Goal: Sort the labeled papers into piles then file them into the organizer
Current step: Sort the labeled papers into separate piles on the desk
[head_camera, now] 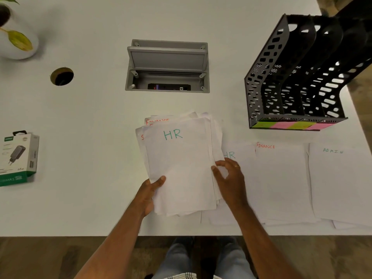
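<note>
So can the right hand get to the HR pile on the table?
Probably yes. The right hand is right above the HR pile, beside the held stack, and nothing lies between them.

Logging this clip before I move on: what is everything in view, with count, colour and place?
stack: one, white, top sheet marked HR in green, held at table centre
HR pile: one, white, right of stack, partly covered
Finance pile: one, white, red label, further right
Admin pile: one, white, green label, far right
organizer: one, black, coloured notes on its front, back right
cable box: one, grey, lid open, centre back
hole: one, round, back left
charger box: one, white and green, left edge
plant pot: one, white, back left corner
left hand: grips stack's lower left
right hand: pinches stack's right edge
</note>
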The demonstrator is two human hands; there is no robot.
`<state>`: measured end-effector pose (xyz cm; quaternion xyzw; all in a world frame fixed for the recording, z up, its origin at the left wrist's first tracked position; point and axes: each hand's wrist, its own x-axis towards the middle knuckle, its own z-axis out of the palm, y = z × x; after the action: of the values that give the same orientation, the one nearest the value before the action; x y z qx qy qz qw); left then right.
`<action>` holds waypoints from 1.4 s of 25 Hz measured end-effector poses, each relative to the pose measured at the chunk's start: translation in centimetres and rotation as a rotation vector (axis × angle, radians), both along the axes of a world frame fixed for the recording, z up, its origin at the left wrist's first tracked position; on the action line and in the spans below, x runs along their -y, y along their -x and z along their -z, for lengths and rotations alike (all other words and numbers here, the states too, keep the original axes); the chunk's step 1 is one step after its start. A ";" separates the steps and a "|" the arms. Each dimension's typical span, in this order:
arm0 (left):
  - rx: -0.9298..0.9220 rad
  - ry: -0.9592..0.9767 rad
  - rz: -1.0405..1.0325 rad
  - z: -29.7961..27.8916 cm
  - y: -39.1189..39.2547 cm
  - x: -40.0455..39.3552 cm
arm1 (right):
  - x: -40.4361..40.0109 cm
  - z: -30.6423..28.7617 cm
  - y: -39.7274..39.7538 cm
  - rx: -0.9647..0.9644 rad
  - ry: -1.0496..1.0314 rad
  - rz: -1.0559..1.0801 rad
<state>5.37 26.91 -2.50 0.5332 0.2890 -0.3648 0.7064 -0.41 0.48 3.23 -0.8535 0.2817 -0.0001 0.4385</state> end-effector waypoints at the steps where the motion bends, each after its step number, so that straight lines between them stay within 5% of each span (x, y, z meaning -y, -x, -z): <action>1: -0.002 0.001 -0.003 0.0 0.0 0.0 | -0.7 0.2 0.3 -0.052 0.037 0.001; 6: -0.011 -0.019 -0.035 0.2 -0.2 -0.3 | -2.4 0.8 0.8 0.101 0.110 0.016; 13: -0.008 -0.003 -0.018 0.2 -0.1 -0.2 | -1.7 0.9 0.1 0.012 -0.072 0.045; 24: -0.009 0.024 -0.029 0.2 -0.3 -0.2 | -1.7 1.2 -0.1 0.110 -0.034 0.014; 35: 0.015 0.001 0.006 0.1 0.0 -0.1 | -0.9 1.8 -0.7 -0.101 -0.235 0.097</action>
<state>5.33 26.98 -2.64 0.5365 0.2817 -0.3631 0.7078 0.31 1.36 1.46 -0.7805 0.3424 0.0549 0.5201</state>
